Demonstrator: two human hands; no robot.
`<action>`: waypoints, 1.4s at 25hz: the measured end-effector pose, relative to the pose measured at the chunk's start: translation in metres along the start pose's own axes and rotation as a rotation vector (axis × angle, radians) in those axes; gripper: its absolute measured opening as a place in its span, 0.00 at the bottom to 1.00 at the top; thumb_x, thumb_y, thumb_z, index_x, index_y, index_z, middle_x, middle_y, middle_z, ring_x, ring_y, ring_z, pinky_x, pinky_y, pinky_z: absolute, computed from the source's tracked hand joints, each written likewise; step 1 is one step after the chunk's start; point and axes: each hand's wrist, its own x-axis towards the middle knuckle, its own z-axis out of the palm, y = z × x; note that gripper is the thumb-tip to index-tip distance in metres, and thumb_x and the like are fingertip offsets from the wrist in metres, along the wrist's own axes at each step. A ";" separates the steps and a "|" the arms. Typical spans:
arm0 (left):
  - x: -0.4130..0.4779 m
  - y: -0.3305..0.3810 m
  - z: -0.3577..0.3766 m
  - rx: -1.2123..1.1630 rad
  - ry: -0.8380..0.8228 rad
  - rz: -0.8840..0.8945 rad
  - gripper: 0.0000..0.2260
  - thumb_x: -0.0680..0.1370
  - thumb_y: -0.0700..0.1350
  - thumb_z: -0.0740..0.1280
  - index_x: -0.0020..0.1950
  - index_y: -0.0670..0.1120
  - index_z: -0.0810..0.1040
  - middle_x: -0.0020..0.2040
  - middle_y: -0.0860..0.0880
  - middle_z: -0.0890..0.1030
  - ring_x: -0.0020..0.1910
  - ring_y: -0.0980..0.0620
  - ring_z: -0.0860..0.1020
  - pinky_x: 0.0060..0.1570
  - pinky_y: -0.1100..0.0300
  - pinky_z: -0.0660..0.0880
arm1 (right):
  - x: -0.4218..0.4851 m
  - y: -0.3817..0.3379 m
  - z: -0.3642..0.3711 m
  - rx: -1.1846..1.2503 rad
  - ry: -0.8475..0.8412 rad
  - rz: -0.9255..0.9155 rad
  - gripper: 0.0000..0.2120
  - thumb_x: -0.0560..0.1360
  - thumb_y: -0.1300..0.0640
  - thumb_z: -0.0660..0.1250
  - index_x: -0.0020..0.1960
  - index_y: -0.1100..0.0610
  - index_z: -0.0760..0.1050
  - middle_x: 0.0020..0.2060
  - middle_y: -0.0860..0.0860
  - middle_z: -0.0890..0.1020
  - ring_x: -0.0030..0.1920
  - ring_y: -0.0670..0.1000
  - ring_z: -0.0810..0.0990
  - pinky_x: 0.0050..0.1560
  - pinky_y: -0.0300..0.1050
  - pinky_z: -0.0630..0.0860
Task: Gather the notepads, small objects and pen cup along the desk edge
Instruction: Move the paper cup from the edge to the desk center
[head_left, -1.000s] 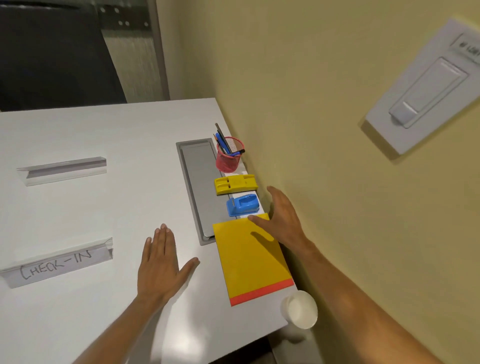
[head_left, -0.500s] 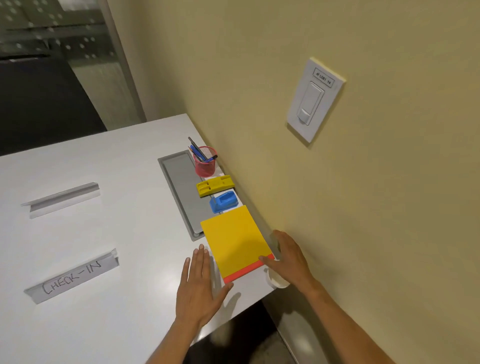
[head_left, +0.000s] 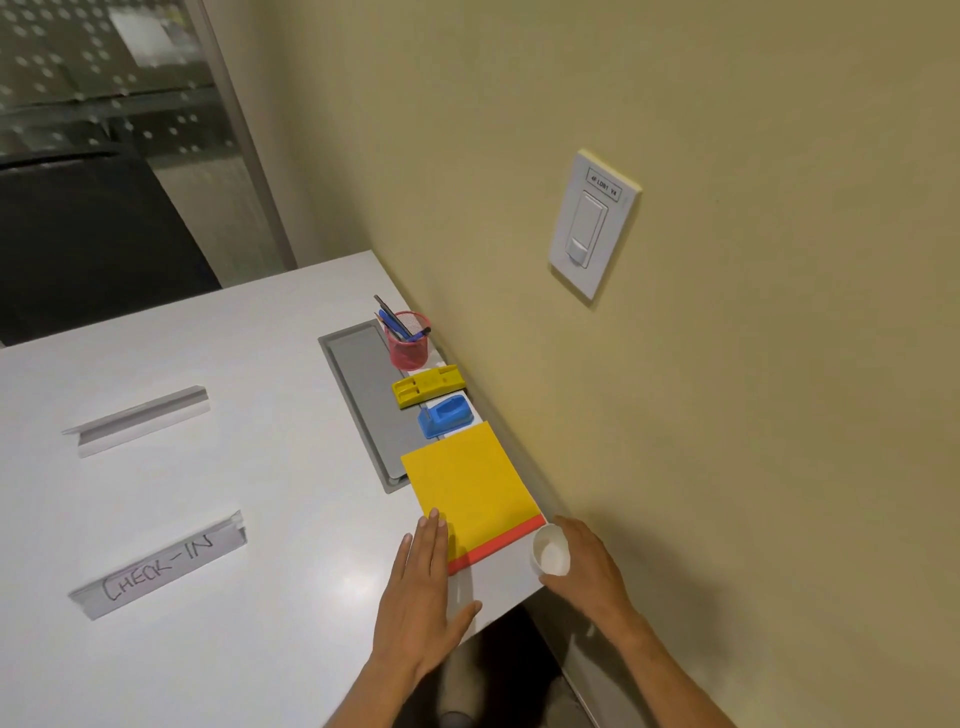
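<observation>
Along the desk's wall edge stand a red mesh pen cup (head_left: 409, 347) with pens, a yellow plastic object (head_left: 426, 385), a blue plastic object (head_left: 445, 415) and a yellow notepad (head_left: 470, 486) with a red strip at its near end. My left hand (head_left: 423, 597) lies flat on the desk, fingers apart, fingertips touching the notepad's near left edge. My right hand (head_left: 584, 566) is wrapped around a small white cup (head_left: 550, 556) at the desk's near right corner.
A grey recessed cable tray (head_left: 363, 395) runs left of the row. Two folded paper name signs, one blank (head_left: 137, 418) and one reading CHECK-IN (head_left: 158, 566), sit on the white desk (head_left: 260, 467). A light switch (head_left: 592, 223) is on the wall.
My right hand left the notepad's far corner, came back to the desk's near corner and closed on the white cup. My left hand slid right to the notepad's edge.
</observation>
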 end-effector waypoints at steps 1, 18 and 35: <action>-0.002 -0.001 -0.002 -0.005 0.005 0.002 0.49 0.71 0.73 0.60 0.81 0.50 0.42 0.82 0.51 0.44 0.81 0.49 0.46 0.79 0.52 0.45 | 0.000 -0.001 0.002 0.007 0.011 -0.002 0.39 0.62 0.44 0.78 0.68 0.47 0.66 0.64 0.46 0.74 0.64 0.50 0.74 0.60 0.40 0.72; -0.113 -0.139 -0.083 -0.072 0.148 -0.065 0.46 0.73 0.68 0.62 0.81 0.42 0.51 0.82 0.46 0.51 0.80 0.52 0.47 0.77 0.56 0.43 | -0.090 -0.232 0.092 -0.135 0.090 -0.310 0.36 0.60 0.40 0.75 0.64 0.51 0.70 0.59 0.49 0.71 0.60 0.50 0.71 0.53 0.41 0.74; -0.268 -0.243 -0.190 -0.585 0.329 -0.271 0.31 0.71 0.49 0.67 0.72 0.61 0.60 0.66 0.68 0.69 0.64 0.62 0.74 0.56 0.65 0.75 | -0.231 -0.420 0.191 0.004 -0.105 -0.551 0.34 0.58 0.38 0.73 0.58 0.51 0.71 0.52 0.45 0.69 0.56 0.47 0.70 0.51 0.39 0.73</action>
